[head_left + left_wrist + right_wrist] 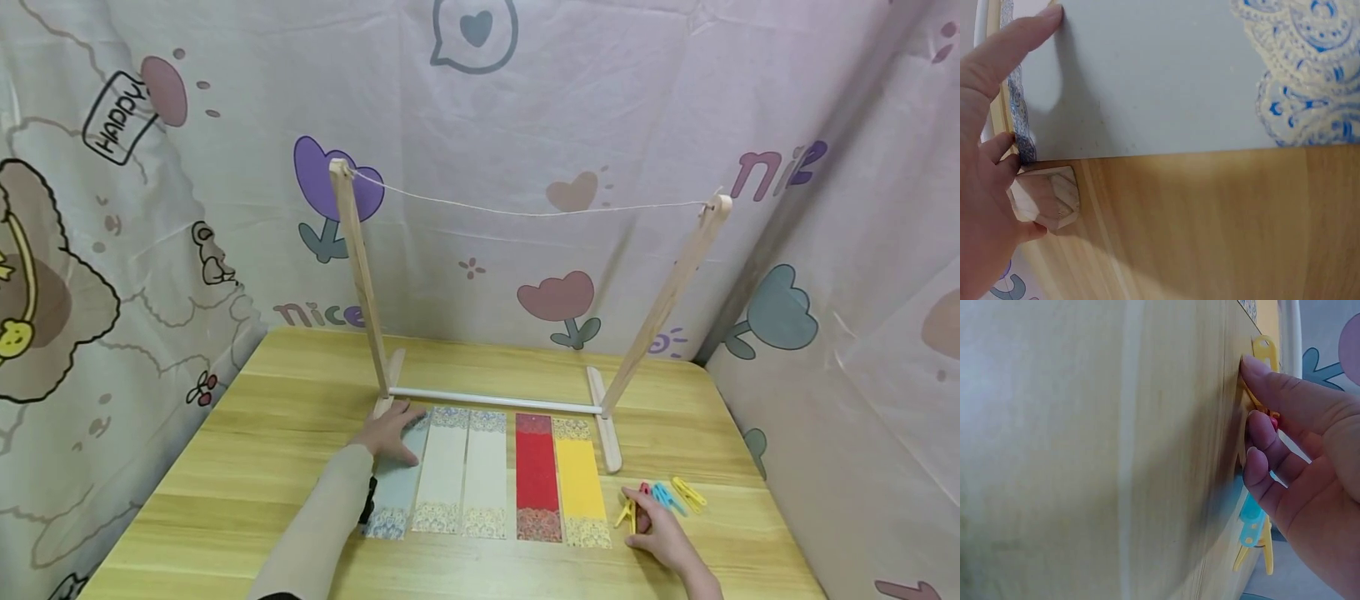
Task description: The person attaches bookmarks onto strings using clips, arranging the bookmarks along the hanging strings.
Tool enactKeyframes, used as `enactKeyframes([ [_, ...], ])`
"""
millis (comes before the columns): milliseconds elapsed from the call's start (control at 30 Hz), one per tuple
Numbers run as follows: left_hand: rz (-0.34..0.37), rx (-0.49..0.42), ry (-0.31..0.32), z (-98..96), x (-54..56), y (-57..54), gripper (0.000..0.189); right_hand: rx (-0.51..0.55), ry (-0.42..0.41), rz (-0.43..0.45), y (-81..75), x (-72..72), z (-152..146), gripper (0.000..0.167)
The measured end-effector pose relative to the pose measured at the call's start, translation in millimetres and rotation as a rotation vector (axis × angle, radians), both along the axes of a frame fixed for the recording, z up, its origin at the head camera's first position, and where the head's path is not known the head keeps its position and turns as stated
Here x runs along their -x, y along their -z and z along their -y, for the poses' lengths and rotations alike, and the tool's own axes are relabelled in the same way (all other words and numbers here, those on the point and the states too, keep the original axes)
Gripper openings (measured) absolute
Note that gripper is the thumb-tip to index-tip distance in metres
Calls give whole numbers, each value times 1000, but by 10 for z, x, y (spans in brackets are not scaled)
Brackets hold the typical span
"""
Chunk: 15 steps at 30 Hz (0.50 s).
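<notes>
My left hand (386, 435), fingers spread, lies over the upper part of a pale blue paper strip (397, 483) with blue lace-patterned ends. In the left wrist view its thumb (1035, 31) stretches across the strip (1147, 81), while the other fingers lie around its top edge beside a wooden stand foot (1050, 197). At the lower right, my right hand (660, 529) pinches a yellow clothespin (625, 517) between thumb and fingers. Beside it on the table are a red clothespin (644, 487), blue clothespins (667, 498) and another yellow one (688, 495).
Two cream strips (441, 471) (486, 473), a red strip (537, 475) and a yellow strip (581, 479) lie in a row. Behind them stands a wooden frame (667, 308) with a white bottom bar (495, 400) and a slack string (525, 213) across its top. Printed cloth (465, 108) hangs behind the table.
</notes>
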State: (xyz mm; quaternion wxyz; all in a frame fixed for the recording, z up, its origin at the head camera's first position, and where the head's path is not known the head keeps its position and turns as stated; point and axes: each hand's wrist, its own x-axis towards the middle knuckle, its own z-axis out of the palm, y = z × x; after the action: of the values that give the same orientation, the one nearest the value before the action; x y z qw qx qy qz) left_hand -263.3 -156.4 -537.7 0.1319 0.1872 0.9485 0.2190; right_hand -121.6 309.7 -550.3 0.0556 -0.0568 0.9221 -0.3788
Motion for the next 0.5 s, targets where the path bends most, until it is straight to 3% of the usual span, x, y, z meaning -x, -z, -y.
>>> enactKeyframes([
  [200, -23, 10, 2, -4, -15, -35, 88, -1, 11, -9, 0, -12, 7, 71],
  [500, -182, 122, 37, -11, 31, -15, 91, 5, 1, -1, -6, -8, 14, 70],
])
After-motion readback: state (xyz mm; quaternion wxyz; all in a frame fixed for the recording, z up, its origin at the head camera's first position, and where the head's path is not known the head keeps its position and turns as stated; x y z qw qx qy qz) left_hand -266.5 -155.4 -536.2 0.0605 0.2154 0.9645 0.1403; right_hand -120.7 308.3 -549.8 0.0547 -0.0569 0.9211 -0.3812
